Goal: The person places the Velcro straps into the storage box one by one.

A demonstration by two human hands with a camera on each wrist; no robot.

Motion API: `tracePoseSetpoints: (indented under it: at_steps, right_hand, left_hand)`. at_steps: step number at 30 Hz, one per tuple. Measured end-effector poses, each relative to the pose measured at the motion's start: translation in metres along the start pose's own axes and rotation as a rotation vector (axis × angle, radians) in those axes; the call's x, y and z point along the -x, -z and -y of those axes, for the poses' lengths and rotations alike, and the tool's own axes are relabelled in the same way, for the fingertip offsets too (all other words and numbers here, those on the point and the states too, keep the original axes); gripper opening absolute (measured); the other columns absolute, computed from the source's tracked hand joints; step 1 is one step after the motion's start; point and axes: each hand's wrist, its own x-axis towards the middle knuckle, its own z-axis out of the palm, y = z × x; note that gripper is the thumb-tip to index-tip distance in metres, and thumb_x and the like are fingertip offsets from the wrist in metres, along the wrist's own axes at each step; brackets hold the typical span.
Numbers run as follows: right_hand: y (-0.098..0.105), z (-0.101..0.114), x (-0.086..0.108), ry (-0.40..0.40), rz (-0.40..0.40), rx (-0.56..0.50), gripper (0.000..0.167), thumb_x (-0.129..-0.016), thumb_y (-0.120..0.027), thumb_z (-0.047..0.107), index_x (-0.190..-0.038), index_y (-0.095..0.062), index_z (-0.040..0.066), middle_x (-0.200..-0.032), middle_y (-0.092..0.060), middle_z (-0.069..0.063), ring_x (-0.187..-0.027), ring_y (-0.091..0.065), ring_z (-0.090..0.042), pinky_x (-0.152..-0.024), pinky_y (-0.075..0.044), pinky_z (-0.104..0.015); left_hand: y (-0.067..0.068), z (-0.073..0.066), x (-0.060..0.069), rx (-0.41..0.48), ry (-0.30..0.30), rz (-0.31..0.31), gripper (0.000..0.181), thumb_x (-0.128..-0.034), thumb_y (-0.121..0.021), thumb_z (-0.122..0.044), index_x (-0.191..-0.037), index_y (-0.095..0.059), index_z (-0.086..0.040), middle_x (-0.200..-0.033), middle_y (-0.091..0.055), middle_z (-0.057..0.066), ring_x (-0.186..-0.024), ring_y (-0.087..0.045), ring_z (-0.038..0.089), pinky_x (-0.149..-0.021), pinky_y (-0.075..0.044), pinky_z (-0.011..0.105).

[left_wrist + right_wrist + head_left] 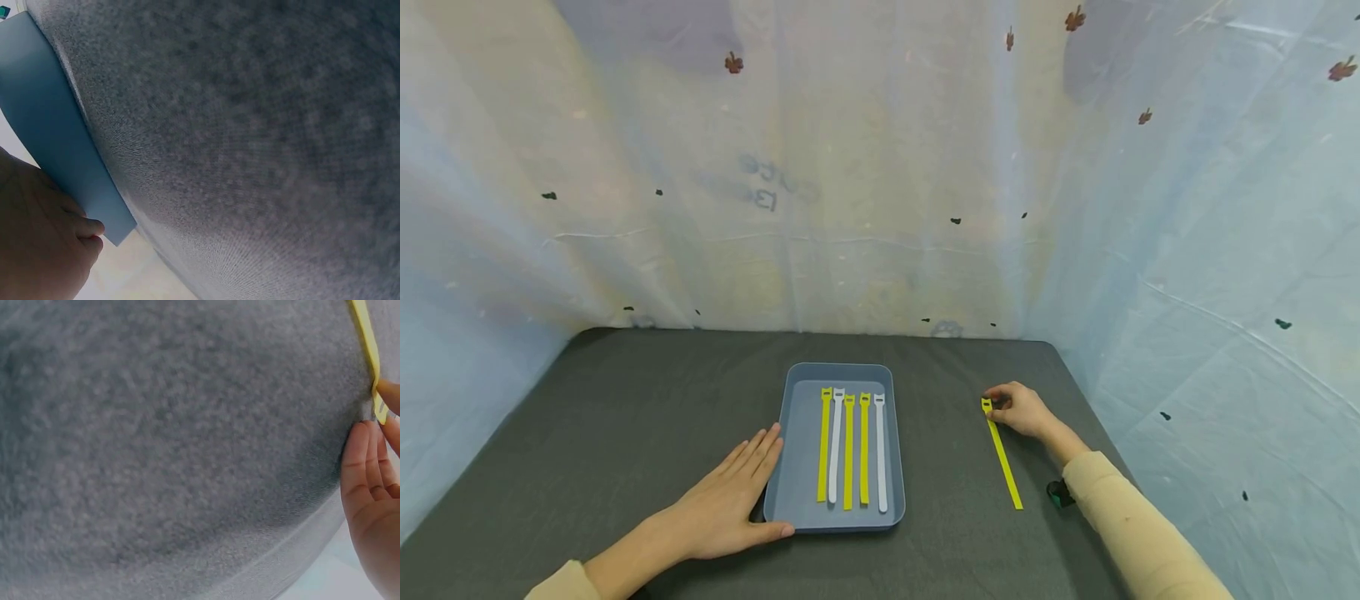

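A blue-grey tray (799,450) stands on the dark cloth-covered table. Three yellow cable ties (849,458) and two white ones (881,458) lie side by side in it, slotted heads toward the far end. My left hand (722,510) rests with straight fingers along the tray's left edge, its thumb at the near left corner. The left wrist view shows the tray's outer wall (56,112) beside that hand. Right of the tray, my right hand (1024,410) pinches another yellow cable tie (1006,463) by its slotted head. Its strap runs toward me along the cloth.
A small black and green object (1060,493) is partly hidden by the right forearm. Hanging plastic sheeting (865,167) closes off the back and both sides of the table (700,392). Table cloth shows between the tray and the right hand.
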Motion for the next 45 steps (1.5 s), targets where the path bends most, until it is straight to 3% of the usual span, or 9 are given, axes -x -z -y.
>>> tracePoseSetpoints:
  at_steps: [10, 19, 25, 45]
  right_hand:
    - [0.002, 0.002, -0.001, -0.03, 0.035, -0.035, 0.03, -0.094, -0.077, 0.01, -0.12, -0.069, -0.003, -0.115, -0.059, -0.02, -0.092, -0.062, -0.025, -0.075, -0.055, -0.041]
    - [-0.002, 0.002, 0.003, -0.075, 0.004, -0.118, 0.023, -0.094, -0.075, 0.005, -0.115, -0.065, -0.001, -0.101, -0.069, -0.011, -0.082, -0.065, -0.018, -0.069, -0.054, -0.037]
    - [-0.005, 0.003, 0.005, -0.054, -0.034, -0.13, 0.02, -0.093, -0.074, 0.001, -0.11, -0.065, -0.002, -0.096, -0.068, -0.01, -0.078, -0.064, -0.017, -0.069, -0.054, -0.036]
    - [-0.008, 0.005, 0.013, -0.034, -0.112, -0.159, 0.012, -0.096, -0.072, 0.002, -0.108, -0.07, 0.0, -0.096, -0.072, -0.01, -0.083, -0.067, -0.019, -0.066, -0.055, -0.031]
  left_hand:
    - [-0.001, -0.001, -0.001, -0.003, -0.007, 0.0, 0.117, -0.0896, -0.05, -0.084, -0.163, -0.023, 0.004, -0.172, -0.011, 0.019, -0.158, -0.015, 0.038, -0.125, -0.02, 0.058]
    - [0.001, -0.001, -0.001, -0.006, -0.009, 0.001, 0.117, -0.0896, -0.049, -0.084, -0.163, -0.023, 0.003, -0.173, -0.011, 0.019, -0.158, -0.016, 0.038, -0.125, -0.02, 0.058]
    - [0.0, -0.001, 0.0, -0.001, -0.002, 0.008, 0.117, -0.0895, -0.049, -0.084, -0.163, -0.023, 0.003, -0.173, -0.01, 0.018, -0.158, -0.015, 0.038, -0.125, -0.02, 0.057]
    - [0.002, -0.002, 0.0, -0.002, 0.01, 0.008, 0.117, -0.0893, -0.05, -0.084, -0.163, -0.023, 0.003, -0.173, -0.011, 0.018, -0.158, -0.016, 0.038, -0.125, -0.021, 0.057]
